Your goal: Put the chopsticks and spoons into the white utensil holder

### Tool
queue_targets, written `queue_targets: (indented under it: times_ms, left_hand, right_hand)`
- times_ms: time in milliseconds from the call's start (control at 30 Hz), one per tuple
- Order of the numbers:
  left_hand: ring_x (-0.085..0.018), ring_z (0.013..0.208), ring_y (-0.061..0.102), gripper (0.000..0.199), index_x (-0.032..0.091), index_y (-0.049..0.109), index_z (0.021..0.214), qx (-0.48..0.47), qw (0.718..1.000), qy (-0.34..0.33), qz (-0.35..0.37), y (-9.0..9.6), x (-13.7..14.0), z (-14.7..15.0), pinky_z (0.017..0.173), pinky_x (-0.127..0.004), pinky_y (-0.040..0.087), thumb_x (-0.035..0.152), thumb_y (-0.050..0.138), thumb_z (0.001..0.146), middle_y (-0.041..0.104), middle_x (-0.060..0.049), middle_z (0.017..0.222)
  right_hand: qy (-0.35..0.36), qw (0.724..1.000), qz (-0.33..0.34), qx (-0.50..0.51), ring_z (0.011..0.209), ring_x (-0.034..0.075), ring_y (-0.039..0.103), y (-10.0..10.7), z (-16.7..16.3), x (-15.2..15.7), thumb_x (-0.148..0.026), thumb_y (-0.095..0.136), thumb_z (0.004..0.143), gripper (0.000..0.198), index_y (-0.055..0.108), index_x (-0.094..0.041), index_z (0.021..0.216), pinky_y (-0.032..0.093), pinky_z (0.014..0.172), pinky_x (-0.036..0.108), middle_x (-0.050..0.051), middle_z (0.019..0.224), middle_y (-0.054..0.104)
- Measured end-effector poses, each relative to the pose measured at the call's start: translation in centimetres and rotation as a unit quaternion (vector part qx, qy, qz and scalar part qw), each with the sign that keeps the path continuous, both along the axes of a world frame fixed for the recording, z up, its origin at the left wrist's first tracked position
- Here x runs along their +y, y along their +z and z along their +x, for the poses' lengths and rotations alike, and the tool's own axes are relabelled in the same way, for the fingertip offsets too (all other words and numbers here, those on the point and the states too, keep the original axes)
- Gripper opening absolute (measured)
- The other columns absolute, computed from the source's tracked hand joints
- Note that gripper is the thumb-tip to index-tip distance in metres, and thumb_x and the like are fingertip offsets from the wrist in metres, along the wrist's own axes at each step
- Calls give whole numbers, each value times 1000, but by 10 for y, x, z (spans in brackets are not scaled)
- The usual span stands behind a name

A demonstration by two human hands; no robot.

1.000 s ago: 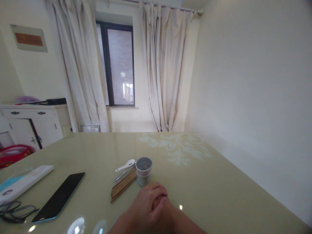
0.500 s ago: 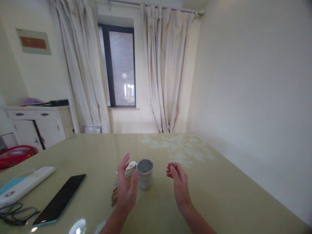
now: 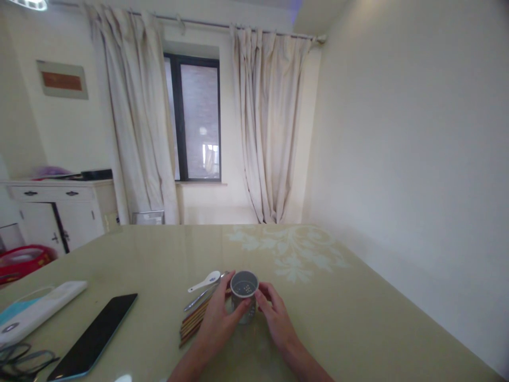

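A grey, cylindrical utensil holder [image 3: 244, 286] stands upright on the table, its open top towards me and small holes showing in its bottom. Around its left side curls my left hand [image 3: 222, 313], thumb across the front. My right hand [image 3: 274, 313] grips the right side near the rim with thumb and fingers. Just left of the holder lies a bundle of wooden chopsticks [image 3: 193, 322], partly covered by my left hand. Beyond them are a metal utensil [image 3: 196, 300] and a white spoon [image 3: 204, 281] with a dark mark in its bowl.
On the left of the table [image 3: 358, 318] lie a black-screened phone or tablet [image 3: 95, 334], a long white device [image 3: 47, 307] and dark-framed glasses [image 3: 27, 361]. A wall [image 3: 417, 185] runs along the right edge. A white cabinet [image 3: 79, 207] stands at the back left.
Both hands have come in from either side and closed on the utensil holder. Before, they were held apart beside it. The view has tilted slightly upward.
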State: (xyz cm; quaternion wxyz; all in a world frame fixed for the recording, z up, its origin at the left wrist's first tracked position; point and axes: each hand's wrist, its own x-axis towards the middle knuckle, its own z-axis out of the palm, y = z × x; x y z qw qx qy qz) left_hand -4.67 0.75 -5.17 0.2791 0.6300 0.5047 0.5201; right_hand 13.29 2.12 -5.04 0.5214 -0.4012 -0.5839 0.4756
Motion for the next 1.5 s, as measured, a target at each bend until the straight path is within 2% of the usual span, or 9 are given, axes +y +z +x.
queue_targets:
  times_ms: [200, 400, 567, 700, 933, 1067, 1167, 1300, 1500]
  left_hand:
    - [-36, 145, 58, 88, 20, 45, 157, 17, 1000, -7, -7, 3, 0, -1, 124, -55, 43, 56, 80, 85, 57, -20, 159]
    - [-37, 146, 56, 87, 21, 48, 155, 9, 999, -45, -9, 8, -1, -4, 127, -55, 39, 47, 86, 81, 59, -18, 157]
    - [-37, 140, 61, 82, 22, 54, 149, -21, 995, -94, 11, 14, -3, -3, 124, -53, 43, 38, 90, 77, 64, -17, 151]
    - [-37, 140, 61, 83, 23, 56, 148, -40, 995, -96, 6, 16, -5, -1, 125, -52, 43, 28, 90, 72, 64, -15, 152]
    - [-34, 131, 67, 77, 22, 60, 142, -22, 991, -135, -7, 11, -3, 1, 115, -45, 54, 24, 89, 71, 68, -14, 146]
    - [-33, 142, 59, 92, 26, 49, 155, -2, 988, -156, -13, 11, -3, -5, 121, -45, 48, 26, 90, 73, 58, -13, 159]
    - [-34, 146, 55, 99, 27, 45, 160, 23, 988, -149, -31, 15, -5, -13, 120, -47, 49, 28, 91, 72, 54, -13, 162]
    - [-34, 134, 65, 81, 25, 52, 154, 44, 991, -120, -33, 19, -6, -17, 112, -48, 55, 39, 85, 82, 64, -15, 152]
    - [-33, 134, 66, 65, 23, 57, 144, 48, 998, -28, 3, 9, 2, -18, 115, -49, 52, 33, 79, 83, 70, -13, 143]
  right_hand:
    - [-9, 999, 17, -30, 101, 30, 70, 1, 2, 0, -79, 69, 85, 59, 67, -23, 103, 56, 90, 43, 10, 104, 74]
    - [0, 999, 9, -32, 101, 30, 70, 0, 5, 2, -74, 77, 80, 56, 64, -23, 99, 56, 85, 40, 8, 101, 72]
    - [34, 999, 22, -25, 113, 34, 70, 2, 5, -1, -54, 90, 73, 60, 64, -22, 116, 55, 95, 45, 12, 119, 74]
    - [36, 998, 45, -38, 124, 36, 66, 2, 3, -3, -41, 90, 71, 65, 63, -24, 128, 51, 105, 51, 13, 133, 73]
    - [55, 995, 67, -40, 122, 36, 68, 5, 4, -6, -37, 92, 70, 67, 64, -24, 130, 49, 108, 52, 11, 130, 75]
    - [51, 995, 73, -53, 122, 35, 68, 6, 3, -7, -36, 91, 72, 65, 64, -24, 131, 49, 108, 51, 11, 130, 75]
    - [33, 995, 65, -67, 125, 36, 66, 3, 4, -4, -40, 89, 75, 65, 64, -23, 133, 50, 108, 51, 13, 135, 73]
    - [24, 995, 53, -86, 129, 38, 64, -3, 9, 2, -46, 89, 75, 71, 64, -22, 137, 52, 106, 52, 15, 141, 69]
    - [-37, 995, 34, -88, 128, 38, 64, -8, 12, 10, -53, 85, 75, 82, 60, -20, 145, 53, 104, 52, 19, 142, 67]
